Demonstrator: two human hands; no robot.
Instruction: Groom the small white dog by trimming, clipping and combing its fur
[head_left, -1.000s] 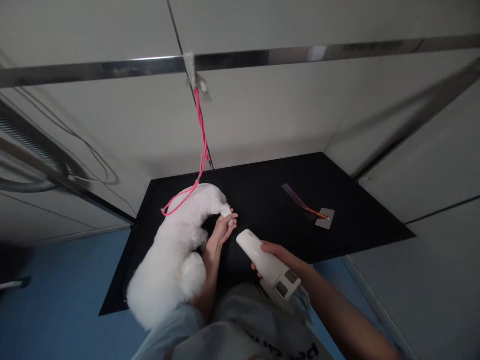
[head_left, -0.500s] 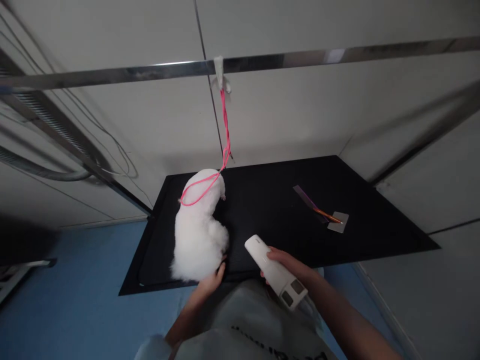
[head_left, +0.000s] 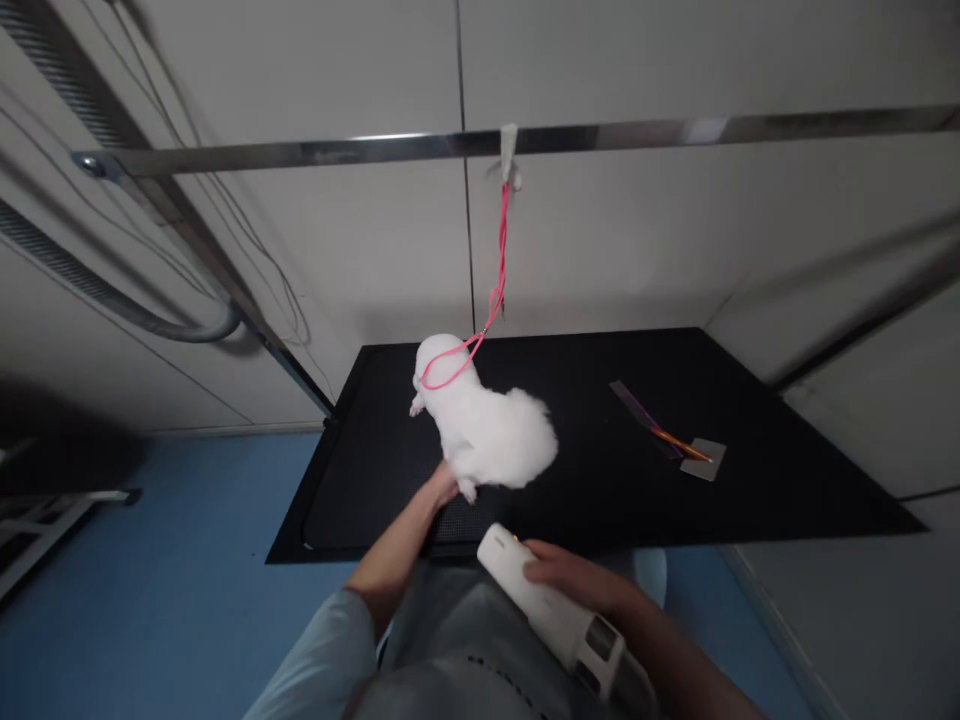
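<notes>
The dog [head_left: 484,420] has turned across the table [head_left: 750,490]. Your left hand [head_left: 442,487] now touches its hindquarters, grip unreadable. Your right hand [head_left: 566,578] stays clamped round the white device [head_left: 559,625], which is now withdrawn.

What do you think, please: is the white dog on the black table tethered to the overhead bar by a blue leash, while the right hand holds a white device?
No: in the head view the leash is pink, not blue. It tethers the white dog on the black table to the overhead bar, and the right hand holds the white device.
</notes>
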